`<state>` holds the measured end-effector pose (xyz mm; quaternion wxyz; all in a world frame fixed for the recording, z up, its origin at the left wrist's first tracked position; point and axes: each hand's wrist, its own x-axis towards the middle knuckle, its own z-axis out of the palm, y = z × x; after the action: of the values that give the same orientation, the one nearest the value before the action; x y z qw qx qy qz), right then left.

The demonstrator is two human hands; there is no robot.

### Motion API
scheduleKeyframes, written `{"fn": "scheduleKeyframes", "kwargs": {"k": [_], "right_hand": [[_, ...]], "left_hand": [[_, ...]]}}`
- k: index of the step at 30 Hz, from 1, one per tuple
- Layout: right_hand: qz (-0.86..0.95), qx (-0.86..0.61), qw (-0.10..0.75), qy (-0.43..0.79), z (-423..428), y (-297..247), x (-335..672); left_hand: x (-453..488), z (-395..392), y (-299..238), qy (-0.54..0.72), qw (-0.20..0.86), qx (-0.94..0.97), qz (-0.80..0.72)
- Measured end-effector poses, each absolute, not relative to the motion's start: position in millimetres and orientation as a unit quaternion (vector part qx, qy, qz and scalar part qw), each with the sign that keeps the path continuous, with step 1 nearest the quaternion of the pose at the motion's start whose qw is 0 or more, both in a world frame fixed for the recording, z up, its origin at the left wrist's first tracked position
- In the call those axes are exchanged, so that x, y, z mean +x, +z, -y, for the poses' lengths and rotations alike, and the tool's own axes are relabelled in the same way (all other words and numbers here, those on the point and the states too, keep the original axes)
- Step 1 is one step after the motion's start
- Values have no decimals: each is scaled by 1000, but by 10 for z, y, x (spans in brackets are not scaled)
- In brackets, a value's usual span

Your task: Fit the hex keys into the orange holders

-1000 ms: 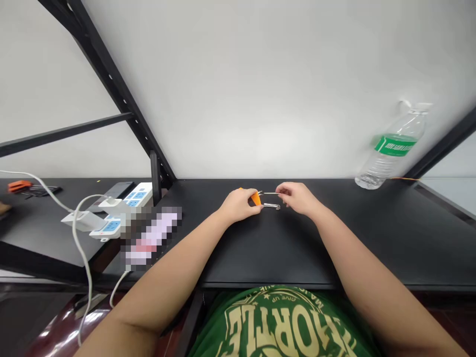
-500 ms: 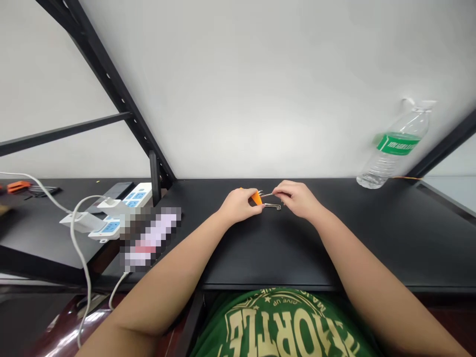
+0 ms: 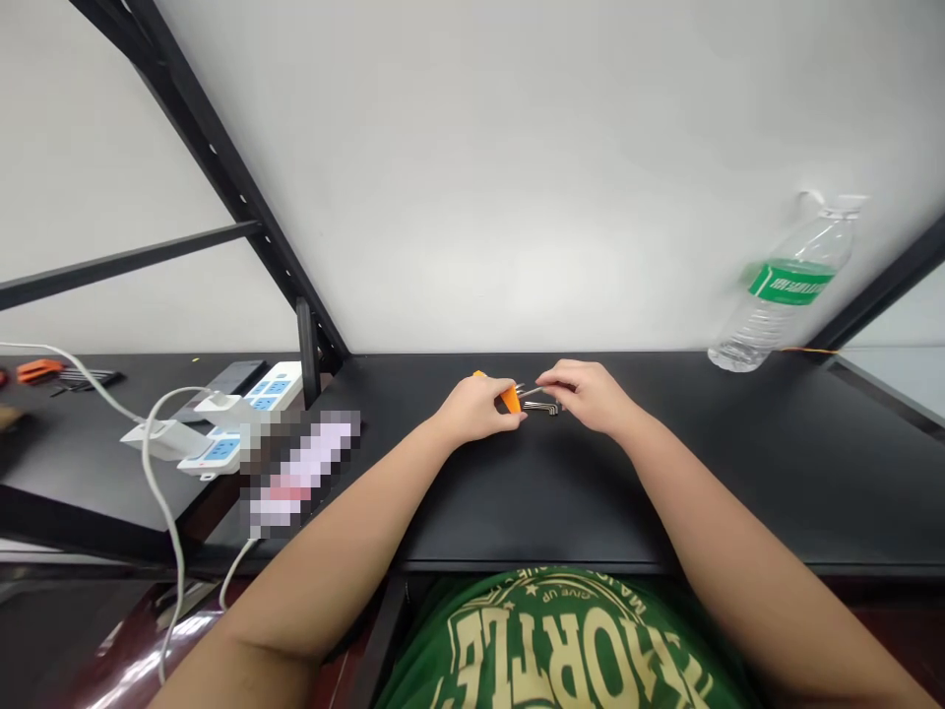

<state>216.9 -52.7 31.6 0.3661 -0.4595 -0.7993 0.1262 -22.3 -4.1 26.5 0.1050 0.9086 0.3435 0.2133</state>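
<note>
My left hand (image 3: pixel 476 410) is closed round an orange holder (image 3: pixel 508 397) of hex keys, just above the black table (image 3: pixel 561 483) near its far edge. Several thin metal hex keys (image 3: pixel 542 405) stick out of the holder to the right. My right hand (image 3: pixel 587 396) pinches one of these keys between thumb and fingertips, right next to the holder. The two hands almost touch.
A clear water bottle (image 3: pixel 787 290) with a green label leans against the wall at the far right. White power strips (image 3: pixel 243 414) with cables lie at the left, past a black frame post (image 3: pixel 306 350). Another orange tool set (image 3: pixel 36 370) lies far left.
My right hand has moved a little to the left, bringing the pinched hex key closer in against the orange holder. My left hand has stayed put.
</note>
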Motion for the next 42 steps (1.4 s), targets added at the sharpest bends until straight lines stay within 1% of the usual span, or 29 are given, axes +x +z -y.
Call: {"fn": "scheduleKeyframes", "kwargs": {"k": [6,9,12,15,20,24,26,30,32,35,39,40,42], "right_hand": [[816,-442,354,117,537,252,2019],[819,-417,376,118,527,209,1961],[802,-424,407,106,507,167,1957],[799,-439,400,92,493,138,1953],[809,-461,355,87,470,119,1983],[782,-570,244,64,407,117,2152],[764,-606,207,82,364,108,2236],[743,-623,189,152,289,77,2300],[745,-622,171,167,273,72,2289],[736,-641,143,163,278,91,2273],[686,-709,73,147,305,126,2303],[682,-714,69,143,310,128,2314],[691,-704,92,138,321,128,2325]], "left_hand": [[-163,126,307,217,131,908,-334],[-139,149,324,229,132,902,-342],[-150,142,327,239,141,895,-349],[-166,138,326,249,145,891,-351],[-167,131,315,239,129,894,-357],[-173,100,293,226,129,895,-362],[-178,88,286,222,131,894,-368],[-186,77,289,215,134,895,-367],[-187,74,294,214,132,895,-368],[-183,73,295,217,127,896,-367],[-177,71,287,212,124,897,-367],[-178,69,285,210,125,897,-368],[-183,63,282,209,130,895,-372]]}}
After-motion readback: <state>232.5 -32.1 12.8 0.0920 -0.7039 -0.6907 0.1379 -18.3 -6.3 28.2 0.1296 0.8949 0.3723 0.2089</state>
